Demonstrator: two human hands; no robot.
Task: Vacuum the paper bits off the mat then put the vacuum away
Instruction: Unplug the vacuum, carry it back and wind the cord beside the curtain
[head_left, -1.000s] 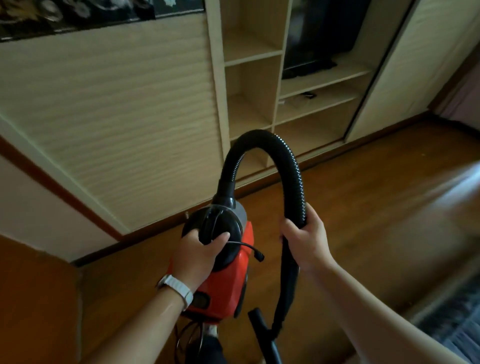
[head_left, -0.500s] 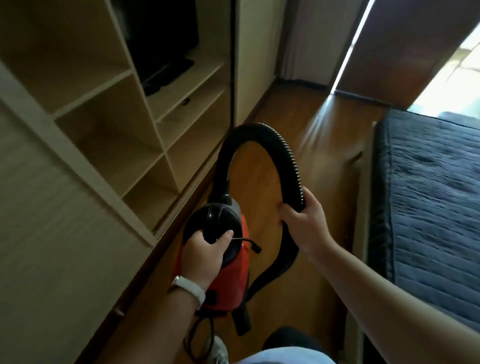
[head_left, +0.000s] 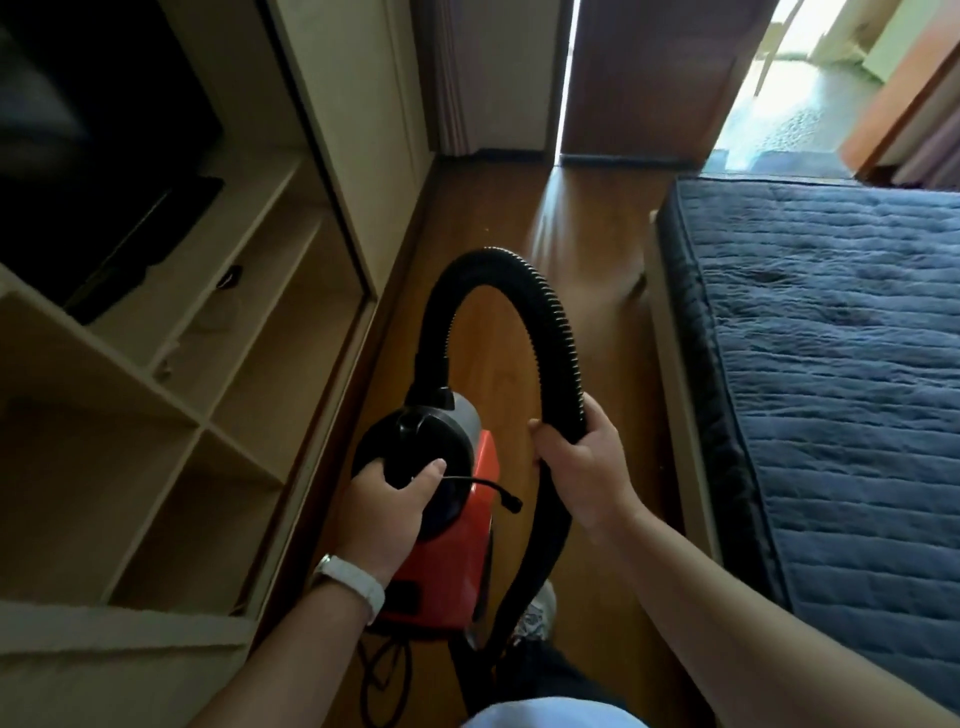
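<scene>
Nearest us, at the bottom edge, we see a bit of pale cloth and two bare forearms reaching forward. The left wrist wears a white wristband (head_left: 353, 584). The left hand (head_left: 387, 512) is curled over the black rounded top of the vacuum (head_left: 457, 530), thumb laid across it, gripping it. The vacuum's body is red-orange, and a thin black stalk sticks out from it to the right. Below the body a dark cord (head_left: 384, 670) loops down, and just beside it we make out a light shoe (head_left: 535, 618).

The right hand (head_left: 582, 467) is closed round the black ribbed hose (head_left: 550, 322), fingers wrapped about it. From the vacuum's top the hose rises, arches over and comes down into that hand, then trails on below it.

We find the vacuum held over the wooden floor (head_left: 493, 208), in the aisle between a pale shelf unit (head_left: 171, 431) on the left and a quilted blue mattress (head_left: 831, 338) on the right. A dark television (head_left: 98, 145) stands on an upper shelf.

Farthest off, a brown door (head_left: 639, 78) stands beside a bright opening.
</scene>
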